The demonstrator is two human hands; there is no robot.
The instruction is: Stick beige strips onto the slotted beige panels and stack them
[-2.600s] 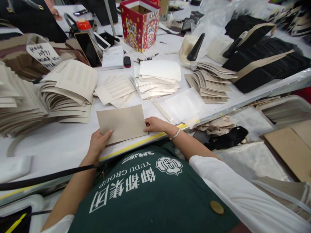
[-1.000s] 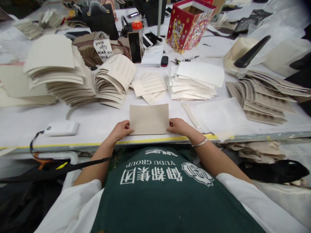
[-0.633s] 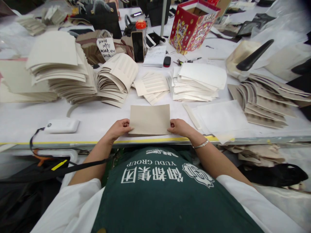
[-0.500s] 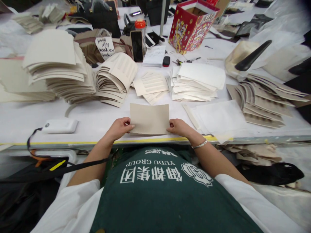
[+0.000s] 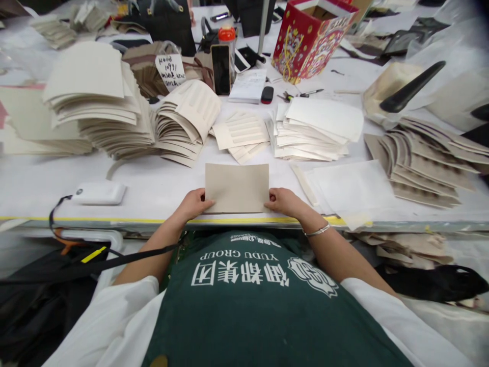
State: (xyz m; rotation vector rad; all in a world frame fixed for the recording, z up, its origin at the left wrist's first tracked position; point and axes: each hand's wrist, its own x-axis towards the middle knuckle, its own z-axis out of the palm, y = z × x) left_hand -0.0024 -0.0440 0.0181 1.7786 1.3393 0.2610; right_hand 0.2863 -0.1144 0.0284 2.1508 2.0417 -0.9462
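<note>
A beige rectangular sheet (image 5: 237, 187) lies at the front of the table, close to the yellow-marked edge. My left hand (image 5: 195, 204) pinches its lower left side, thumb on top. At the opposite side my right hand (image 5: 284, 200) grips the lower right part between thumb and curled fingers. Just beyond the sheet sits a small pile of beige pieces with raised strips (image 5: 244, 133). Right of that pile is a stack of white sheets (image 5: 317, 127), and a thin translucent white sheet (image 5: 349, 183) lies right of my right hand.
A white power bank (image 5: 99, 192) with a cable is at left. Tall stacks of beige panels (image 5: 86, 71) and curved strip panels (image 5: 187, 114) stand behind it. Brown panels (image 5: 416, 163) fan out at right. Farther back are a phone (image 5: 220, 70) and a red box (image 5: 309, 43).
The sheet now lies flatter on the table, with both hands still on its sides. The whole view has shifted slightly.
</note>
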